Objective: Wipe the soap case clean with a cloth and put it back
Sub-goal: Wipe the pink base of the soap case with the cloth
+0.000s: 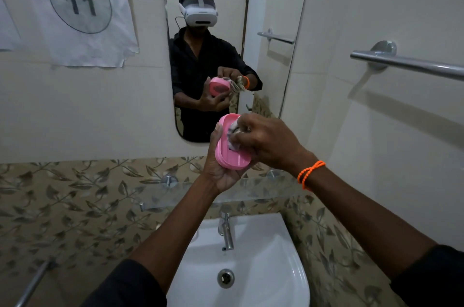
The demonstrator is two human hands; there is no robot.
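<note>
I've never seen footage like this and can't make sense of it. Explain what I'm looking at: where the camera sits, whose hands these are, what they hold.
There is one picture, taken by a wide-angle camera worn on a person's head, looking forward and down. No machine is at work here: the two bare arms reaching in from below belong to the wearer. The left hand grips a pink oval plastic soap case, tilted up. The right hand, with an orange bead bracelet at the wrist, presses a crumpled light cloth into the case. Ahead, a wall mirror shows the same person wearing a white headset. Below are a glass shelf, a chrome tap and a white washbasin.
</note>
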